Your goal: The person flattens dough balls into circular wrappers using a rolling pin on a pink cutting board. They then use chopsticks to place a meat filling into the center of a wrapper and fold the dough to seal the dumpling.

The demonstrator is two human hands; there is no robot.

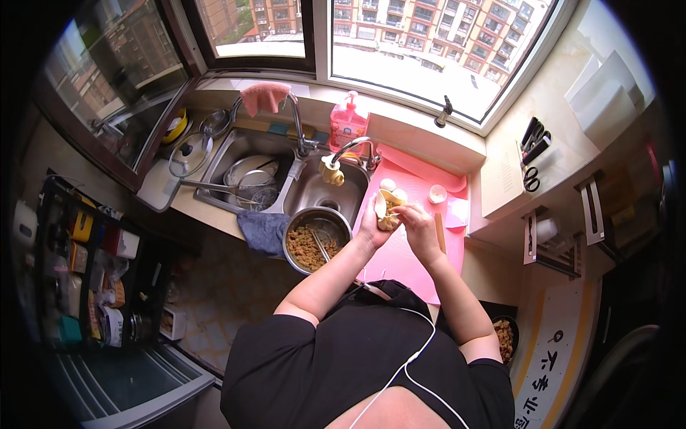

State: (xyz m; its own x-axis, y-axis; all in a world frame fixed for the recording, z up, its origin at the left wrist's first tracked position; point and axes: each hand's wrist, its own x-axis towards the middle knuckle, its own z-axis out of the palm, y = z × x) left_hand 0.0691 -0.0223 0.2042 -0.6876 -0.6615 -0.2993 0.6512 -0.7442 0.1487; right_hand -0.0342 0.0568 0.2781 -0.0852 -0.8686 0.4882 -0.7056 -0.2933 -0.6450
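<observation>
Over a pink silicone mat [415, 263], my left hand [373, 225] cups a round dough wrapper with meat filling [387, 210], partly pleated along its lower edge. My right hand [417, 225] pinches the wrapper's edge from the right side. Just beyond my hands, white dough balls [387, 185] lie on the mat. A small white cup [437, 194] stands to their right. Partly behind my right forearm is a wooden rolling pin [440, 233]. To the left, a steel bowl [290, 252] holds minced filling [308, 248] and a metal utensil [321, 246].
Left of the mat is a double sink [289, 185] with dishes and two faucets. A blue cloth [261, 231] hangs at the counter edge. Pink soap bottle [348, 126] stands behind the sink. Knives and scissors [531, 179] are in a wall holder at right. A pan of food [504, 338] sits near my right elbow.
</observation>
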